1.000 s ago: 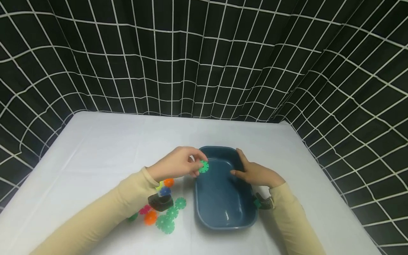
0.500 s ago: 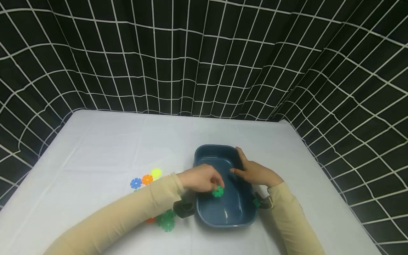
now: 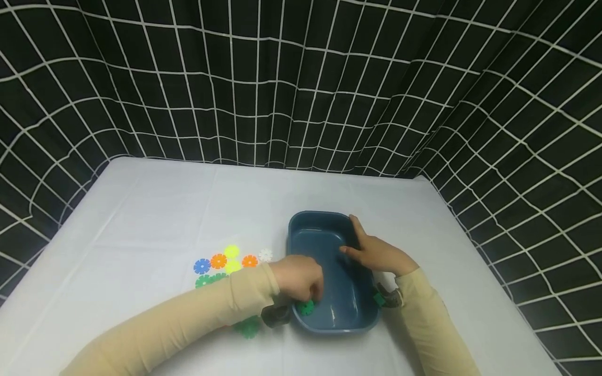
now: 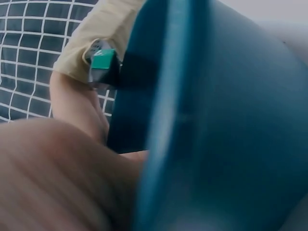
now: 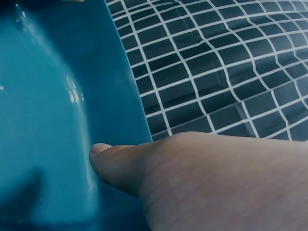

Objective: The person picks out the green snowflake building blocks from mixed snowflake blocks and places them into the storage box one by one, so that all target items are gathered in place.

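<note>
A blue-grey plastic tub (image 3: 345, 292) stands on the table. My left hand (image 3: 298, 277) reaches over its left wall, fingers curled down inside. At the fingertips is a green notched building disc (image 3: 307, 307), low in the tub's near left corner, apparently still pinched; the exact contact is hidden. In the left wrist view the tub's wall (image 4: 231, 115) covers the fingers, and the hand is blurred. My right hand (image 3: 378, 254) grips the right rim near the far corner. The thumb (image 5: 120, 161) lies inside the tub, with the other fingers outside.
Left of the tub lie several notched discs: a blue one (image 3: 202, 266), an orange one (image 3: 218, 261), a yellow one (image 3: 231, 251), a white one (image 3: 265, 255) and green ones (image 3: 204, 281). My left sleeve (image 3: 188, 308) hides part of the group. A black gridded curtain (image 3: 254, 78) surrounds the white table (image 3: 155, 209).
My left hand has carried the green disc from above the tub's left rim down into its near left corner. The right hand has kept its place on the rim.
</note>
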`<control>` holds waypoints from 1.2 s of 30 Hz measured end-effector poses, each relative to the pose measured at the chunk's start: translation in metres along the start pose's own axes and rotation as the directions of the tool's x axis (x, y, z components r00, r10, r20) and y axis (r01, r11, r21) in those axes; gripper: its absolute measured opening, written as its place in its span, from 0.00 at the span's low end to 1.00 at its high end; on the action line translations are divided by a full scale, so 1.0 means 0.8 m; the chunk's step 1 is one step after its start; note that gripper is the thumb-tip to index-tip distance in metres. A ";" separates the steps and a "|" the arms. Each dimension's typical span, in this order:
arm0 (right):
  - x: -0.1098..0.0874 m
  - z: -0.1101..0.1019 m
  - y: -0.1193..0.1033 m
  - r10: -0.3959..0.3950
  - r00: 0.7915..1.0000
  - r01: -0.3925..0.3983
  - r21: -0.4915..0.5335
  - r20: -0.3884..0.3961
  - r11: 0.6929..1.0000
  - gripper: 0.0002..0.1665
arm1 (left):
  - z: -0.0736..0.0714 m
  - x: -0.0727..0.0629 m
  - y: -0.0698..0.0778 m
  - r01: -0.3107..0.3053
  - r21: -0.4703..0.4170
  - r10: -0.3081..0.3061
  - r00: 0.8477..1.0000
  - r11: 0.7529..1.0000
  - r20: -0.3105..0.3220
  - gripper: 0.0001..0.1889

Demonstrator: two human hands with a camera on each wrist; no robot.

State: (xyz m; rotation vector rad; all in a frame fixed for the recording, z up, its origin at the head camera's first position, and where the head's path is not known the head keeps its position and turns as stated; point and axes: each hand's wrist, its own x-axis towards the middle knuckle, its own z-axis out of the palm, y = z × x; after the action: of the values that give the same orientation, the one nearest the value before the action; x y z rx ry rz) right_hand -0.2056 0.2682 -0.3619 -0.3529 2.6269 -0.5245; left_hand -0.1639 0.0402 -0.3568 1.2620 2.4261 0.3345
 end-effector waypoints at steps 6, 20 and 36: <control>0.000 0.001 0.000 0.003 1.000 -0.003 0.006 -0.006 1.000 0.55 | 0.000 -0.001 0.001 -0.034 0.055 0.034 0.999 0.998 0.006 0.14; 0.001 0.000 0.002 -0.005 1.000 0.005 -0.004 -0.005 1.000 0.54 | -0.009 -0.004 -0.010 -0.165 -0.044 0.168 0.983 0.985 0.078 0.20; 0.006 0.003 0.005 -0.028 0.999 0.027 0.033 0.031 0.999 0.57 | -0.042 -0.115 -0.058 -0.121 -0.209 0.018 0.900 0.970 -0.437 0.09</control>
State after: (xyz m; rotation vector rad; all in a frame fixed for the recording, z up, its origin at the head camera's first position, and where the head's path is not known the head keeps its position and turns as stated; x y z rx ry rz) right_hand -0.2091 0.2693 -0.3671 -0.3838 2.5839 -0.5656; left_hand -0.1648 -0.0627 -0.3233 1.2772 2.5964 0.9850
